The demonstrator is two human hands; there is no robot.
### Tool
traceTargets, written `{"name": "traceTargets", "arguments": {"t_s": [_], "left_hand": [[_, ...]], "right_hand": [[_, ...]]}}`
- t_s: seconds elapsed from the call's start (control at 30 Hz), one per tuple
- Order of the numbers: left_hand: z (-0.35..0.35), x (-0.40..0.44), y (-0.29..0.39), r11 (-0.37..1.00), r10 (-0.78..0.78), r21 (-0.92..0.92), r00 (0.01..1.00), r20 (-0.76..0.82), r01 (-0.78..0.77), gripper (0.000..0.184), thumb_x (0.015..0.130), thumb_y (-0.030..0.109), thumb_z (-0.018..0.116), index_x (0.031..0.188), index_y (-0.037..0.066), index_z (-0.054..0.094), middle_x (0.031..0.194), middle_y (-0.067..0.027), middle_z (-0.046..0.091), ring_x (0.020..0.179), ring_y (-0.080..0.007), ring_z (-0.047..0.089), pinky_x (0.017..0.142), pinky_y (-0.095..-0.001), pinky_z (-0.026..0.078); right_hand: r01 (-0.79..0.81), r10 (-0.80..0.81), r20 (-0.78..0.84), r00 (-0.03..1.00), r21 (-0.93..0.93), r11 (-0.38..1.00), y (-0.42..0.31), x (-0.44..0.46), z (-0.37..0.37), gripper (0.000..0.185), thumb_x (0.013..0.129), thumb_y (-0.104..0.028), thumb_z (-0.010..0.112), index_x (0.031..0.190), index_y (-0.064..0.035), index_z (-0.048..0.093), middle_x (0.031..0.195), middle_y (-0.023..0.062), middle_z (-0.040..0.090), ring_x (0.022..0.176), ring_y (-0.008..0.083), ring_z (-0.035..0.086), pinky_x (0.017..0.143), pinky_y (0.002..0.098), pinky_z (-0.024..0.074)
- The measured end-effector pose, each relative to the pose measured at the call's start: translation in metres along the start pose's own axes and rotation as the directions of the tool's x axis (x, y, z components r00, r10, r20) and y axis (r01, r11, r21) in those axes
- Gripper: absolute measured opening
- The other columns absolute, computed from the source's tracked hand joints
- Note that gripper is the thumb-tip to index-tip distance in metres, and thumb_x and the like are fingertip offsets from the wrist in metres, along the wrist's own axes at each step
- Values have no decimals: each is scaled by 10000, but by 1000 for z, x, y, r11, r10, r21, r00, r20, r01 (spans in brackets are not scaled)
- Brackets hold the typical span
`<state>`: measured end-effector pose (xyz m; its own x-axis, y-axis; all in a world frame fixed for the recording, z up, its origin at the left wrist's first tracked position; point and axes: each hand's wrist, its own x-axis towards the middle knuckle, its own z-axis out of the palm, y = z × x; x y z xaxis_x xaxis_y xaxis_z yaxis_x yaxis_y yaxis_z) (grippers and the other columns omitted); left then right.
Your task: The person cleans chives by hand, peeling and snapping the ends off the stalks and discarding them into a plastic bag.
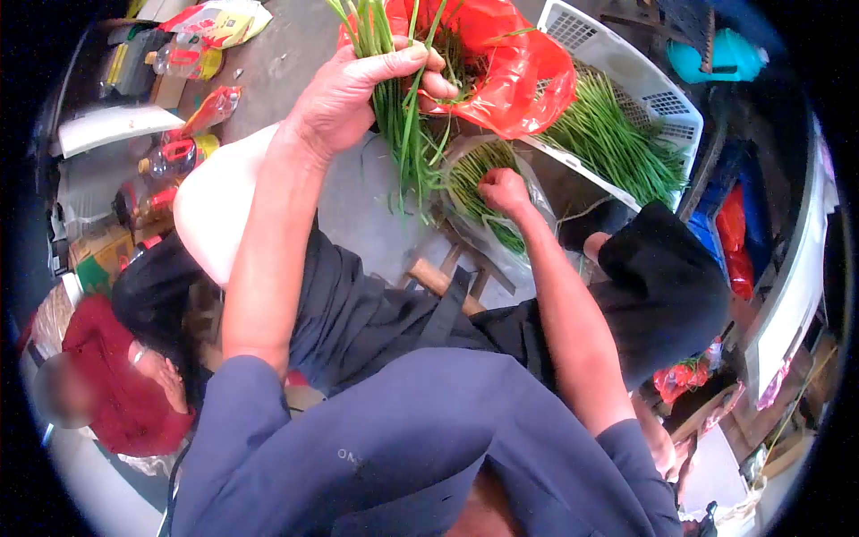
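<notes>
My left hand (344, 97) is closed round a loose bunch of chive-like green stalks (404, 152), thumb on top, ends hanging below. Just behind it lies an open red plastic bag (523, 76) with more greenery inside. My right hand (504, 190) is curled at the upper part of a clear plastic bag (535, 199) packed with upright green stalks (468, 172). Its fingertips are turned under, so what they pinch, if anything, is hidden. To the right, a white plastic crate (684, 130) holds many long green stalks (617, 143) lying lengthwise.
A wooden stool or frame piece (445, 285) shows between my legs. At left stand several bottles (179, 157) and a cardboard box (100, 255). Someone in a dark red top (121, 380) sits at lower left. A teal bag (725, 58) lies behind the crate.
</notes>
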<state>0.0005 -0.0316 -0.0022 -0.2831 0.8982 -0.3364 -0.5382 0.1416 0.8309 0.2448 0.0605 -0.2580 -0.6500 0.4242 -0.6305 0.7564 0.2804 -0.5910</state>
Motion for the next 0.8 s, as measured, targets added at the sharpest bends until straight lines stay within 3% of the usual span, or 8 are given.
{"name": "traceTargets", "arguments": {"t_s": [0.03,0.1,0.23,0.37,0.5,0.63,0.7,0.8], "left_hand": [[-2,0,2,1000,-4,-3,1000,-9,4,222,899,173,580,985,-30,609,803,-103,665,764,-201,663,743,-314,541],[-7,-1,4,999,-34,-21,999,1,34,232,899,179,581,985,-36,605,786,-94,654,742,-193,657,734,-294,543],[-11,1,6,1000,-24,0,999,-28,24,232,896,200,607,971,-20,612,734,-41,614,611,-113,598,580,-228,496],[-8,1,8,999,-29,-27,995,-97,26,226,895,203,612,962,-14,613,710,-27,592,568,-93,552,539,-220,459],[-8,2,7,999,-27,-45,995,-96,23,224,895,203,612,944,-15,615,706,-25,590,567,-92,545,533,-217,450],[-4,2,7,999,-33,-27,993,-112,30,188,879,196,630,881,9,612,680,-12,567,548,-84,513,511,-214,417],[-2,0,8,1000,-7,-13,996,-92,6,172,881,178,621,904,7,612,666,-3,534,545,-81,482,509,-213,383],[0,-2,8,999,31,22,998,-59,-30,137,870,154,626,902,22,608,632,17,477,520,-73,432,497,-213,337]], "right_hand": [[0,0,10,1000,-1,1000,4,3,7,246,724,-274,629,874,-94,702,822,163,669,791,337,651,765,431,510],[128,-138,-147,979,-77,989,9,7,22,246,712,-250,642,877,-76,701,789,146,678,717,286,665,678,381,524],[20,-30,-113,993,-97,995,11,11,45,239,710,-248,646,885,-90,687,848,149,676,796,321,653,724,416,515],[87,-112,-160,981,-155,984,15,17,70,220,722,-247,630,858,-77,660,837,173,657,796,357,635,698,448,502],[72,-86,-109,990,-125,990,-3,17,67,197,704,-228,622,821,-77,671,814,174,654,782,367,629,683,445,501],[101,-114,-136,984,-100,990,-9,13,47,202,688,-234,635,801,-73,683,775,175,656,742,343,639,677,426,507],[80,-93,-186,978,-80,994,-8,11,32,214,685,-245,655,797,-64,683,739,148,663,682,293,648,651,395,508],[112,-101,-66,993,180,977,-9,8,5,241,685,-233,663,791,-16,663,661,82,641,596,152,609,587,302,486]]}}
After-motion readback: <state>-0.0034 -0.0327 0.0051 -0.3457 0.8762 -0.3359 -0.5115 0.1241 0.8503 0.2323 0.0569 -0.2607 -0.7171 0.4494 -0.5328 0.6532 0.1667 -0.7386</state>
